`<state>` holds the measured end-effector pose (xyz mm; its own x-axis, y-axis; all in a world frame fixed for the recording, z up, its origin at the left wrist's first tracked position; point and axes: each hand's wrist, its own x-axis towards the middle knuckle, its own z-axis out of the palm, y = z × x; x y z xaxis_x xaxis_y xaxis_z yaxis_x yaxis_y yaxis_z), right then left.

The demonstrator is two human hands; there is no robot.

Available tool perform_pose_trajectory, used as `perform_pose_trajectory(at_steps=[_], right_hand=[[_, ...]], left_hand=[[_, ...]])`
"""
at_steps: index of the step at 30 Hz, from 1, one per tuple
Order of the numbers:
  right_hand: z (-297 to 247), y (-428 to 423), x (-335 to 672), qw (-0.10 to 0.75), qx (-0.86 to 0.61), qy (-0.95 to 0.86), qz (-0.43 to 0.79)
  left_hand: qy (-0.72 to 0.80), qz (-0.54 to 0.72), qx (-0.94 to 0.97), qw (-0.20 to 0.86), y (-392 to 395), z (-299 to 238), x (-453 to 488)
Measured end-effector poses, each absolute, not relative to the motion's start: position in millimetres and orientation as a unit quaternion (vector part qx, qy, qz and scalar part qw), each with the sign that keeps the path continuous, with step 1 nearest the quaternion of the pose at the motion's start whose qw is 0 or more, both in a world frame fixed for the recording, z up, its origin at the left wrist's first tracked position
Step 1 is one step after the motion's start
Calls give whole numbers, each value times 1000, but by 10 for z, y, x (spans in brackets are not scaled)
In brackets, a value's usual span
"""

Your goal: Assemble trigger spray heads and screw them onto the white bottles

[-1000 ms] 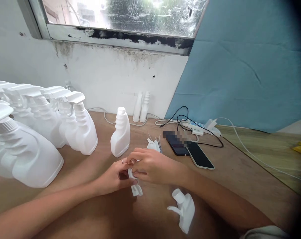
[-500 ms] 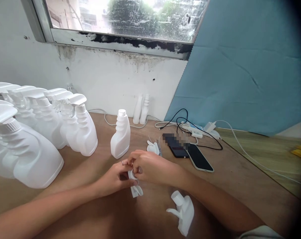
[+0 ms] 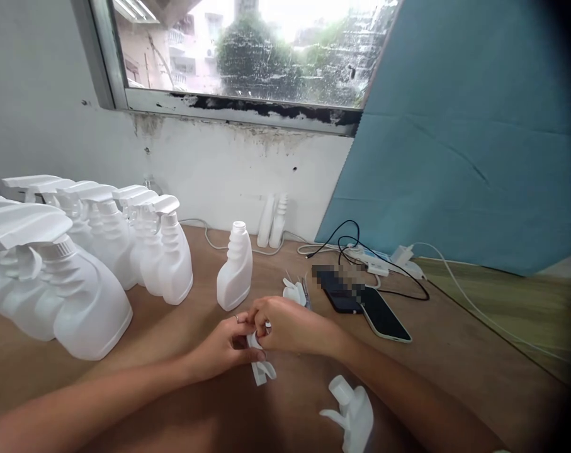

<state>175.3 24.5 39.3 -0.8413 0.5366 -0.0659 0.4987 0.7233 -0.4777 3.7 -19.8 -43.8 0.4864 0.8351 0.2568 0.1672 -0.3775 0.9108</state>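
My left hand point(image 3: 231, 346) is closed on a white spray trigger head point(image 3: 261, 371), its thumb pressed along the near side. Against the head's upper end, the bent fingers of my right hand point(image 3: 278, 324) are pinched together; what they grip there is partly hidden behind the knuckles. A second spray trigger head point(image 3: 354, 412) lies on its side on the table, below my right forearm. Just beyond both hands stands an upright white bottle point(image 3: 235, 270) with no head on its neck. Small white parts and thin metal tools point(image 3: 295, 291) lie behind my right hand.
Several white bottles with trigger heads point(image 3: 91, 302) stand in rows at the left. Two phones point(image 3: 384, 313) lie at the right, near cables and a power strip point(image 3: 412, 269). Two white bottles point(image 3: 272, 221) stand against the wall under the window.
The camera view has shifted, so the scene sits slightly lower and further right. Both hands keep their hold on the trigger head, with little change in their fingers.
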Motion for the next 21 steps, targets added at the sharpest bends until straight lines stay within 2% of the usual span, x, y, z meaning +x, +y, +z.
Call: perform_pose_trajectory(at_steps=[9,21], right_hand=[[459,315,1789,41,-187,-938,289],[589,184,1846,49,-158,-980,115]], left_hand=[[328,372,733,466,-180,-474,22],[324,336,764,445,-170,-411,-3]])
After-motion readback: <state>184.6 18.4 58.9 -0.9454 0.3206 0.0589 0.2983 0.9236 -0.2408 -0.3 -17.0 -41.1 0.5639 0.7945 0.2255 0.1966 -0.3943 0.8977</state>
